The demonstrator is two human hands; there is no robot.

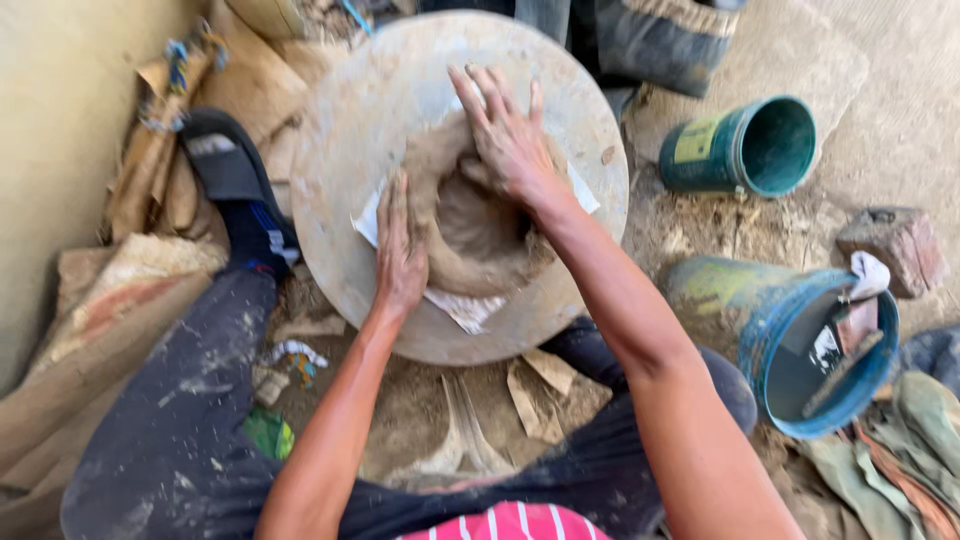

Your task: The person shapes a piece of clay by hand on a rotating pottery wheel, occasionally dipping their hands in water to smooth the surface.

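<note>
A lump of wet brown clay [470,225], hollowed in the middle, lies on a round grey stone wheel [350,130] with a white sheet [462,308] under it. My left hand [400,250] presses flat against the clay's left outer wall, fingers together. My right hand [510,135] lies spread over the far rim of the clay, its palm reaching into the hollow. Both hands are smeared with clay and hold nothing apart from it.
A teal bucket [745,148] lies on its side to the right. A blue bucket [800,340] with tools and a rag stands nearer, beside a brick [895,248]. My sandalled foot [225,170] rests left of the wheel. Sacks and cardboard line the left wall.
</note>
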